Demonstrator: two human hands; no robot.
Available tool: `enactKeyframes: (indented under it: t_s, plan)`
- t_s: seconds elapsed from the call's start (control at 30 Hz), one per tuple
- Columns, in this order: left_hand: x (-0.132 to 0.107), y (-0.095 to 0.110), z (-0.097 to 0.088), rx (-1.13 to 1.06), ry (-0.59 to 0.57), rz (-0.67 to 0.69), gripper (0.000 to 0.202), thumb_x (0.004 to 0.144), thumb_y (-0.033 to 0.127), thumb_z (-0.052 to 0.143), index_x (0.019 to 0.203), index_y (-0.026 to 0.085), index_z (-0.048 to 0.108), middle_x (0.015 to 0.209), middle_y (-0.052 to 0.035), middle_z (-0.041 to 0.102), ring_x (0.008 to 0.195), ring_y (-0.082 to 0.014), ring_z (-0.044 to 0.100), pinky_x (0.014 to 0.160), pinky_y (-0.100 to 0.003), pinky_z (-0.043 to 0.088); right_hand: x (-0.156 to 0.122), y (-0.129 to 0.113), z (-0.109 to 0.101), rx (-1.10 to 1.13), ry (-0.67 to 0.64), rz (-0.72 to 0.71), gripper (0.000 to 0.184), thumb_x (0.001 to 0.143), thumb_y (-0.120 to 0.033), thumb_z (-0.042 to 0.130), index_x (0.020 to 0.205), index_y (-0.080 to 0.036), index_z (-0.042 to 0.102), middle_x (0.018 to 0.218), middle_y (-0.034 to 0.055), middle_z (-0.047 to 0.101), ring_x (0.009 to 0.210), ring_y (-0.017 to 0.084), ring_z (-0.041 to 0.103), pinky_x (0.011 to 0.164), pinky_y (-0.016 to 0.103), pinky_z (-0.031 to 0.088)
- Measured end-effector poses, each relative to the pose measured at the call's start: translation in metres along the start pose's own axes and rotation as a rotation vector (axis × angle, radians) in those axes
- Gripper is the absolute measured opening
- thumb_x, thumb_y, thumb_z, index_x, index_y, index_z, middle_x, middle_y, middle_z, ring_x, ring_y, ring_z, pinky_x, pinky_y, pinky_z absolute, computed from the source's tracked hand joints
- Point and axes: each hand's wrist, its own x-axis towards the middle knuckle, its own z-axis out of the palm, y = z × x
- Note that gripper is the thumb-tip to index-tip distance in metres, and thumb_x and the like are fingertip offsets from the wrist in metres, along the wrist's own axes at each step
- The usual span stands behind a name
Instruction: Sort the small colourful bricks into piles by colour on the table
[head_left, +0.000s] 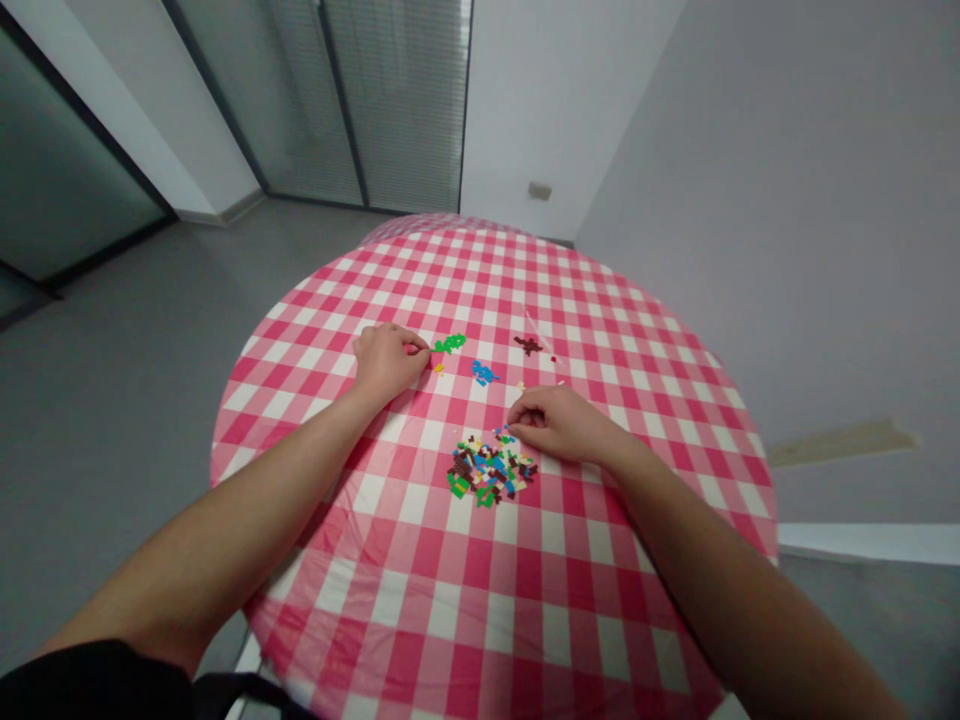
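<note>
A mixed heap of small toy building bricks in green, blue, brown, cream and other colours lies on the checked tablecloth. At its upper right edge is my right hand, thumb and fingers pinched together; a bit of blue shows by the tips, but I cannot tell if it is held. My left hand is also pinched, its fingertips at the left end of a group of green bricks. What is in that pinch is too small to make out. Yellow bricks lie just below those fingertips, and blue bricks are between the hands.
Dark brown bricks form a group farther back, with a red brick beside it. The round table wears a red and white checked cloth. Glass partitions stand behind, and a grey wall rises at the right.
</note>
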Motion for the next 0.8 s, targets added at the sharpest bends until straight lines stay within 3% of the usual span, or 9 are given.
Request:
enactKeyframes:
  t_s: [0.2, 0.33, 0.5, 0.63, 0.8]
  plan:
    - [-0.001, 0.001, -0.001, -0.024, -0.015, 0.005, 0.017, 0.076, 0.032, 0.064, 0.082, 0.027, 0.08, 0.094, -0.0075, 0.073, 0.098, -0.034, 0.06, 0.084, -0.048, 0.043, 0.001, 0.0, 0.0, -0.027, 0.002, -0.053, 0.013, 0.085, -0.021, 0.06, 0.083, -0.019, 0.073, 0.081, 0.0065, 0.072, 0.071, 0.017, 0.063, 0.066, 0.029, 0.046]
    - [-0.005, 0.006, 0.0, -0.104, 0.045, 0.053, 0.016, 0.079, 0.029, 0.064, 0.083, 0.024, 0.078, 0.094, -0.0075, 0.07, 0.098, -0.0298, 0.059, 0.09, -0.047, 0.042, 0.002, 0.0, -0.001, 0.02, 0.113, -0.03, 0.012, 0.085, -0.02, 0.059, 0.084, -0.018, 0.071, 0.083, 0.006, 0.071, 0.072, 0.016, 0.062, 0.066, 0.028, 0.045]
    - [-0.023, 0.028, -0.001, -0.366, 0.076, 0.406, 0.008, 0.083, 0.025, 0.068, 0.086, 0.024, 0.075, 0.095, -0.0046, 0.067, 0.096, -0.0216, 0.059, 0.093, -0.042, 0.044, 0.007, -0.003, 0.005, 0.198, 0.35, 0.071, 0.015, 0.088, -0.028, 0.057, 0.089, -0.018, 0.068, 0.083, 0.0053, 0.07, 0.069, 0.016, 0.06, 0.063, 0.028, 0.045]
    - [-0.038, 0.044, 0.0, -0.438, 0.022, 0.62, 0.005, 0.084, 0.027, 0.07, 0.088, 0.026, 0.073, 0.095, -0.0049, 0.066, 0.097, -0.0218, 0.058, 0.089, -0.043, 0.045, 0.009, -0.006, 0.011, 0.322, 0.342, 0.07, 0.014, 0.088, -0.028, 0.056, 0.089, -0.018, 0.066, 0.084, 0.0045, 0.07, 0.074, 0.016, 0.061, 0.068, 0.028, 0.047]
    - [-0.041, 0.046, 0.003, -0.467, 0.029, 0.723, 0.003, 0.085, 0.025, 0.069, 0.086, 0.023, 0.072, 0.093, -0.0042, 0.067, 0.092, -0.0199, 0.06, 0.086, -0.041, 0.044, 0.011, -0.007, 0.016, 0.416, 0.301, 0.086, 0.017, 0.087, -0.031, 0.057, 0.091, -0.018, 0.066, 0.085, 0.0046, 0.07, 0.074, 0.016, 0.061, 0.068, 0.029, 0.047]
